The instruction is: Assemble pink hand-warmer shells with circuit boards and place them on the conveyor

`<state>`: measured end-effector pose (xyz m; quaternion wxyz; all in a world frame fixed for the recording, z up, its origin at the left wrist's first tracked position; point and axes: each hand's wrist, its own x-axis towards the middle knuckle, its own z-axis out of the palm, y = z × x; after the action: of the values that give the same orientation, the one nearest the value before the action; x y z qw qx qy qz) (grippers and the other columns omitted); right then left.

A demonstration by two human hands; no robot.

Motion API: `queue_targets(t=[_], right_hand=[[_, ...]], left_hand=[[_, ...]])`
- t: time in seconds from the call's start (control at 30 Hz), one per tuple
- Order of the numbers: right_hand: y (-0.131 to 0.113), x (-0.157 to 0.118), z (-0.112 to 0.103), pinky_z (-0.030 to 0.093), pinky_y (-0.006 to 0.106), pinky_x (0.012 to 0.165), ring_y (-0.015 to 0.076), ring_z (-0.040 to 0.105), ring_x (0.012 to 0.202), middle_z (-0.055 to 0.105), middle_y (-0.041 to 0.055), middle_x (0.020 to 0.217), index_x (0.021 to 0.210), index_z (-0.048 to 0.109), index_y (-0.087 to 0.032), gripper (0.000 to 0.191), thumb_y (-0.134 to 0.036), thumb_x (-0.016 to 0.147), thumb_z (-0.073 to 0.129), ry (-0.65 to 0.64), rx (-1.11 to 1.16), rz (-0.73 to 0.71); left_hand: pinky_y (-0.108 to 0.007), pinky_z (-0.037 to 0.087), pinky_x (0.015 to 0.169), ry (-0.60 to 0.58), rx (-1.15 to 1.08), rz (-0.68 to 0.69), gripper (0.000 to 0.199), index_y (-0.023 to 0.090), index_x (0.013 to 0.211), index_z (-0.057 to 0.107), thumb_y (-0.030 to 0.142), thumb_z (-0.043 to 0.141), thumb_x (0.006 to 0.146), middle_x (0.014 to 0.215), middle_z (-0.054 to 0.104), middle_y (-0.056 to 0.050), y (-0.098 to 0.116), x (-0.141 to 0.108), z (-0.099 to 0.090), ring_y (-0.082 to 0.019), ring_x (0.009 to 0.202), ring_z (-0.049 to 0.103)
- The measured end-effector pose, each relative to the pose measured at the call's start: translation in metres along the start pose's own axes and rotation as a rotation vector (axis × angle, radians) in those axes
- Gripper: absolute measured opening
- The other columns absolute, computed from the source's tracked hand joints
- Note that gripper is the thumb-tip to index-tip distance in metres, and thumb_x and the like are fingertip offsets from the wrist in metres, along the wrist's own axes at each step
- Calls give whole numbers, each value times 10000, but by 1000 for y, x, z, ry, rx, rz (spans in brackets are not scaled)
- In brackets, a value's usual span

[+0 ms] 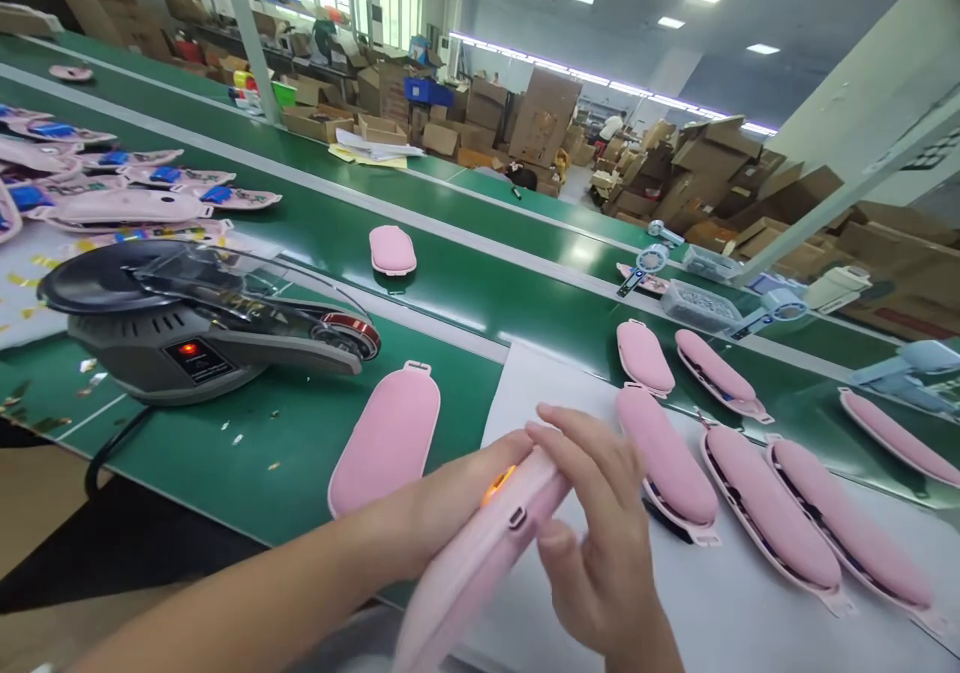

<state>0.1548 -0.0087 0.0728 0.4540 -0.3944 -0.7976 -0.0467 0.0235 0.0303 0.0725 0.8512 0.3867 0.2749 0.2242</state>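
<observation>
A pink oblong device is tilted on edge in front of me, with an orange light and a small dark slot along its narrow side. Its left face rests against my left hand, which is closed around it; most of those fingers are hidden behind it. My right hand grips the upper end, fingers over the edge and thumb on the near side. Just left of my hands, another pink oblong piece lies flat on the green table. Right of them, a similar pink piece lies on a white sheet.
A grey machine with a reel and a red light stands at left. Behind it lie several opened pink shells with blue parts. One pink piece sits on the green belt. Light-blue handheld fans stand at right; cardboard boxes fill the background.
</observation>
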Motion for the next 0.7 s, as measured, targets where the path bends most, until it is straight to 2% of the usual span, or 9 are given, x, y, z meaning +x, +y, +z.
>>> queue_targets(t=[0.07, 0.1, 0.17, 0.23, 0.3, 0.4, 0.47, 0.53, 0.7], right_hand=[[7, -14, -14, 380, 403, 844, 252, 530, 1046, 588, 110, 1128, 1232, 519, -150, 372, -410, 979, 441, -107, -87, 87], [8, -24, -19, 382, 385, 823, 231, 538, 986, 601, 85, 1067, 1190, 539, -172, 315, -388, 968, 485, -116, -94, 107], [8, -43, -22, 391, 353, 775, 198, 533, 873, 599, 46, 940, 1069, 570, -195, 186, -337, 953, 536, -68, -108, 152], [7, -60, -18, 406, 339, 772, 194, 521, 866, 583, 45, 920, 1026, 569, -189, 150, -315, 949, 547, -2, -172, 241], [6, -73, -10, 413, 326, 789, 195, 515, 899, 574, 55, 944, 1024, 562, -178, 141, -298, 955, 533, 47, -249, 352], [5, -86, 3, 403, 323, 849, 203, 506, 996, 576, 87, 1053, 1079, 540, -153, 184, -293, 979, 478, 72, -295, 493], [5, -89, 9, 396, 329, 874, 208, 501, 1026, 577, 97, 1093, 1126, 532, -141, 216, -286, 988, 452, 73, -298, 515], [6, -89, 13, 395, 334, 856, 202, 514, 976, 589, 83, 1051, 1117, 545, -148, 189, -247, 983, 456, 106, -321, 490], [11, -80, 22, 385, 344, 787, 180, 537, 834, 613, 58, 929, 1012, 574, -161, 125, -156, 943, 470, 217, -391, 507]], left_hand=[[-297, 433, 711, -39, 149, -106, 392, 202, 836, 661, 489, 402, 898, 700, 570, 13, 13, -3, 0, -152, 662, 519], [-295, 434, 703, -46, 273, -139, 382, 210, 816, 672, 467, 401, 899, 710, 592, 9, 18, -5, -1, -160, 670, 533], [-291, 437, 687, -13, 574, -90, 339, 234, 799, 689, 422, 425, 896, 756, 643, -2, 20, -7, -3, -181, 709, 571], [-293, 447, 700, 59, 879, 69, 267, 265, 877, 699, 390, 463, 892, 879, 684, -15, 12, -9, -5, -205, 798, 607], [-315, 460, 749, 144, 1155, 241, 244, 282, 1028, 667, 338, 463, 908, 1005, 682, -30, -7, -10, -5, -223, 896, 611], [-374, 449, 811, 437, 1512, 625, 308, 197, 1132, 600, 159, 387, 914, 1057, 666, -87, -45, -5, -5, -253, 970, 574], [-375, 419, 857, 569, 1566, 789, 287, 172, 1131, 572, 121, 397, 909, 1062, 657, -89, -65, 3, -4, -242, 991, 543], [-354, 391, 831, 640, 1506, 874, 241, 187, 1073, 572, 111, 421, 901, 1001, 660, -59, -75, 13, -3, -213, 928, 531], [-379, 324, 728, 743, 1341, 882, 226, 212, 910, 591, 75, 434, 823, 857, 664, -15, -72, 32, 1, -191, 780, 515]])
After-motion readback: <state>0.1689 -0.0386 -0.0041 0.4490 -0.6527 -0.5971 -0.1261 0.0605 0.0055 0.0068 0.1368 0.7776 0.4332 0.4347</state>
